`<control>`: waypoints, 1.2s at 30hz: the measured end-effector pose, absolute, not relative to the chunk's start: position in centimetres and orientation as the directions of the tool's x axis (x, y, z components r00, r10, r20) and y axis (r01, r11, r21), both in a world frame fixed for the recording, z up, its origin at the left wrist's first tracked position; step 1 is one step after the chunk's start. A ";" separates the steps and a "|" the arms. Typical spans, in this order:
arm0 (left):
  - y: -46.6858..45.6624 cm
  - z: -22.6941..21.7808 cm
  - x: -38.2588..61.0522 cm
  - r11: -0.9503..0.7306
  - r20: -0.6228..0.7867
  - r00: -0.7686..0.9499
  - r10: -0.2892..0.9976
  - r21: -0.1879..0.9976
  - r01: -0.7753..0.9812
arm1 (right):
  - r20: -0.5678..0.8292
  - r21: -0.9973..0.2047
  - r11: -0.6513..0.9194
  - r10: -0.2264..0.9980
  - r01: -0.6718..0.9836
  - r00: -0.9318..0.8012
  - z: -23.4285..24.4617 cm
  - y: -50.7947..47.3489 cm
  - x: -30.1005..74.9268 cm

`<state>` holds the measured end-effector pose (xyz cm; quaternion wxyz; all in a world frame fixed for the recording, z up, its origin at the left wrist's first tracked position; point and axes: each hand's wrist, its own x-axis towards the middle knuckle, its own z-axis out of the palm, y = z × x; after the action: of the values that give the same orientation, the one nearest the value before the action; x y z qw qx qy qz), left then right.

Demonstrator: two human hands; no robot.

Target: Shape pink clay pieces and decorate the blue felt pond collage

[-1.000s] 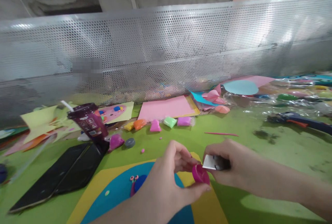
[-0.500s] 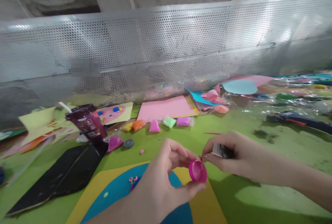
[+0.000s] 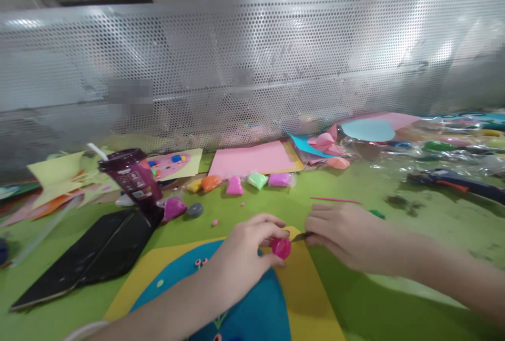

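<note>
My left hand [image 3: 248, 243] pinches a small bright pink round cap [image 3: 281, 248] between thumb and fingers. Its hollow side faces toward me. My right hand [image 3: 343, 233] is closed around a thin dark pointed tool [image 3: 301, 237], most of it hidden in the fingers. The tool's tip points left, close to the cap's rim; I cannot tell whether they touch. Beneath the hands lies a yellow sheet [image 3: 311, 299] bearing a blue paper shape [image 3: 260, 304]. Small pink eyes on stalks [image 3: 201, 262] and a pale green dot [image 3: 160, 283] sit on the blue, partly covered by my left forearm.
A dark cup with a straw [image 3: 136, 180] leans behind a black folder [image 3: 90, 257] at left. Clay packets [image 3: 235, 185], a grey cap [image 3: 195, 210] and pink paper [image 3: 252, 159] lie farther back. A pink stick [image 3: 335, 200] and pliers-like tool [image 3: 457, 180] are at right. Perforated metal panel [image 3: 252, 67] behind.
Both hands have shifted; the pink cap has moved left and slightly up. My right hand has turned palm-down, and the dark tool's tip now shows toward the cap.
</note>
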<state>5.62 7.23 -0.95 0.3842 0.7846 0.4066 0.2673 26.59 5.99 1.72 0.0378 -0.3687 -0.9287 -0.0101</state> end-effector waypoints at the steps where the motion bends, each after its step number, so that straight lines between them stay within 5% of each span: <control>1: 7.3 -1.0 5.6 -0.365 0.099 0.523 0.846 0.824 0.434 | 0.089 0.015 0.735 0.674 0.678 -0.733 1.4 6.0 26.4; 9: 7.2 -1.3 5.5 -0.379 0.084 0.525 0.847 0.787 0.486 | 0.134 0.155 0.740 0.641 0.655 -0.756 -0.3 6.3 26.3; 36: 7.6 -1.6 5.6 -0.342 0.048 0.490 0.871 0.774 0.532 | 0.100 0.111 0.586 0.797 0.803 -0.595 -0.7 4.9 24.6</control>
<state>5.63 7.62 -1.62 0.3595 0.7847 0.4470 0.2351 24.59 4.94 -0.68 0.0194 -0.4494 -0.8902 -0.0722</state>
